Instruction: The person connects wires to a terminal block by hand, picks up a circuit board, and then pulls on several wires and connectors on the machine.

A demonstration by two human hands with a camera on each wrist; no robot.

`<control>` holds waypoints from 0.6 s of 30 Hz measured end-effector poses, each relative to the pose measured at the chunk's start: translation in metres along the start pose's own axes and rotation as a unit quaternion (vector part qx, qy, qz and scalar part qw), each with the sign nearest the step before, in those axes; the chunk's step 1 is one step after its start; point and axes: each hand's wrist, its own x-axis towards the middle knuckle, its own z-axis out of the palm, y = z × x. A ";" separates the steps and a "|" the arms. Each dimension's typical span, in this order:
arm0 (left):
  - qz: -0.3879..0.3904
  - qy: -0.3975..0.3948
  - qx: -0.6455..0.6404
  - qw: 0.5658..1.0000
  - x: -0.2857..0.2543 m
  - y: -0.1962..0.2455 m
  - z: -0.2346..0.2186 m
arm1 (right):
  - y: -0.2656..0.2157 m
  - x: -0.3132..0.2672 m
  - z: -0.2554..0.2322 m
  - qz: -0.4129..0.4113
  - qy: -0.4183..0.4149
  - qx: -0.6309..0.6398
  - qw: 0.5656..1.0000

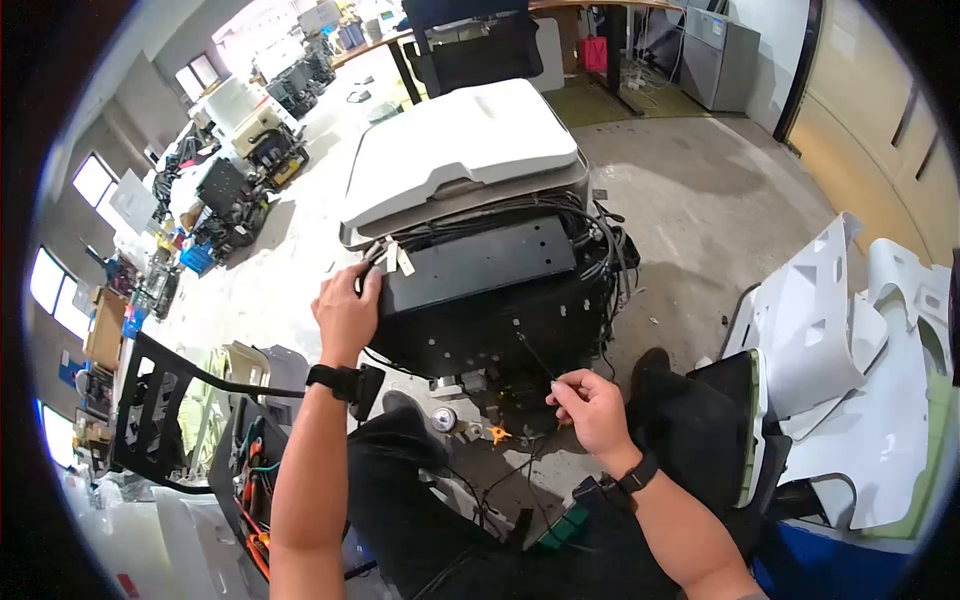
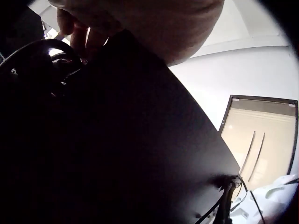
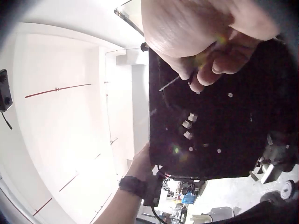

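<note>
A black machine casing (image 1: pixel 480 270) with a flat top and a bolted front panel stands between the person's knees. At its upper left corner, the left hand (image 1: pixel 345 310) grips the edge, fingers bent over the side; dark cable loops (image 2: pixel 42 44) lie close to these fingers. In front of the panel, the right hand (image 1: pixel 592 408) pinches a thin metal-shafted tool (image 1: pixel 535 352) between thumb and fingers. Its shaft (image 3: pixel 169 84) slants toward the panel in the right wrist view, and the fingers hide its other end. Pale bolt heads (image 3: pixel 188 125) dot the panel.
A white cover (image 1: pixel 470 140) sits above the casing, with black cables bundled beneath it. White shell parts (image 1: pixel 810 320) lean at the right. A tool bag (image 1: pixel 250 470) with orange-handled tools is at the lower left. A round gauge (image 1: pixel 444 419) and orange clip (image 1: pixel 499 434) lie low in front.
</note>
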 end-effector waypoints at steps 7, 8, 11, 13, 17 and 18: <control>0.035 0.049 0.035 0.998 -0.004 0.012 -0.006 | 0.002 -0.001 -0.001 -0.003 -0.001 -0.018 1.000; 0.047 0.042 0.039 0.997 -0.002 0.011 -0.006 | 0.005 -0.001 -0.001 -0.005 -0.003 -0.016 1.000; 0.071 0.011 0.000 0.997 0.000 0.011 -0.008 | 0.013 -0.001 -0.003 -0.011 -0.008 -0.018 1.000; 0.084 0.022 -0.037 0.996 -0.001 0.003 -0.003 | 0.016 -0.002 -0.002 -0.012 -0.018 -0.023 0.999; 0.093 0.030 -0.044 0.994 0.000 0.003 -0.002 | 0.014 -0.003 -0.003 -0.004 -0.019 -0.017 1.000; 0.095 0.030 -0.047 0.994 0.003 0.001 0.000 | 0.013 -0.002 -0.005 -0.006 -0.016 -0.018 1.000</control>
